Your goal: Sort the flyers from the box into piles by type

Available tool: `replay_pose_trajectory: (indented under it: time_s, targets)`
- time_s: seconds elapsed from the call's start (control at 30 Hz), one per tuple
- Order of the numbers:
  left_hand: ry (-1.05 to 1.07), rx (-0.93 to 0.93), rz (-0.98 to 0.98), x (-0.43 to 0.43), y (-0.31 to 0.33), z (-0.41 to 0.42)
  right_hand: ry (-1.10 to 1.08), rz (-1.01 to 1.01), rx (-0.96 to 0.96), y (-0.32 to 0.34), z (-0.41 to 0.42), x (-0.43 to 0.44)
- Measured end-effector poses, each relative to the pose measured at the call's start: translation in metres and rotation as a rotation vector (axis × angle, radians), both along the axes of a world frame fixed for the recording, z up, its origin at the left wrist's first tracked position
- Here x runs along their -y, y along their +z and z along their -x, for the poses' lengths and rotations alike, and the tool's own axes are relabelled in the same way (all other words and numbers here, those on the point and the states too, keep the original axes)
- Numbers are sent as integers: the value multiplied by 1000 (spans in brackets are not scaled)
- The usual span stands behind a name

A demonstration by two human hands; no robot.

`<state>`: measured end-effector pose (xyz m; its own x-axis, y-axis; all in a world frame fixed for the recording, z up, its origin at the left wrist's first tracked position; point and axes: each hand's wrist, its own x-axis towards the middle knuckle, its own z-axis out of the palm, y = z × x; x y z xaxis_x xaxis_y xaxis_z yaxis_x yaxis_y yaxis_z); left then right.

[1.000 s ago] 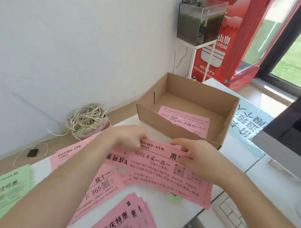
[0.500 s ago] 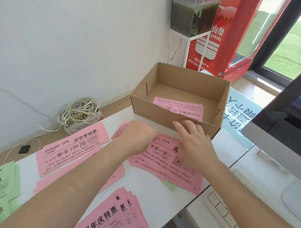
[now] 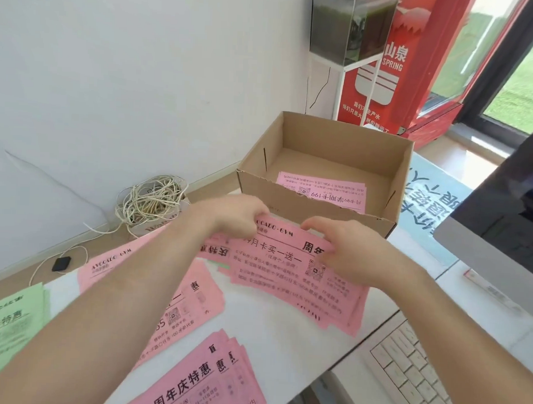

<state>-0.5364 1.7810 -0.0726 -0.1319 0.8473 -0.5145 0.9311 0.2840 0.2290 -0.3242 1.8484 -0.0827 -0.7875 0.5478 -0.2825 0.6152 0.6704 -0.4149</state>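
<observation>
While left grip [image 3: 232, 215] and right grip [image 3: 354, 254] pinch pink flyers [image 3: 282, 282], white desk [image 3: 285, 326] by white wall [image 3: 142, 76].

The red cooler [image 3: 394, 65] reads "SPRING", the near pink pile [image 3: 192, 380] "周年庆特惠", the boxed flyer [image 3: 323, 190] "199".

A bare strip of desk [image 3: 270, 329] lay open between the near pink pile [image 3: 204, 378] and the far pink pile [image 3: 286, 281]. Behind that, the cardboard box [image 3: 336, 144] walled off the back, its top open. A keyboard [image 3: 413, 379] and monitor [image 3: 499, 234] hemmed in the right edge; green flyers [image 3: 10, 329] filled the left.
</observation>
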Motion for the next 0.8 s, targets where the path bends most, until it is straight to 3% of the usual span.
replay_pose_trajectory:
  time_s: [0.07,0.13,0.23,0.3,0.4,0.47,0.63,0.8]
  targets:
    - [-6,-145,-41,-9,-47,-8,4,-236,85,-41,4,1]
    - [19,-293,-167,-7,-79,-17,34,-348,96,-68,3,9]
    - [-1,-365,-404,11,-101,-26,117,-306,100,-88,-5,22]
    - [16,-296,-471,28,-106,-36,108,-204,158,-96,-10,27]
    - [156,-151,-317,55,-114,-57,92,-180,198,-102,-15,30]
    - [195,-154,-252,67,-123,-62,60,-180,164,-101,-16,33]
    - [221,-152,-275,67,-127,-66,-73,-173,150,-100,-25,41]
    - [140,-290,-296,60,-118,-68,-121,-211,129,-97,-42,41]
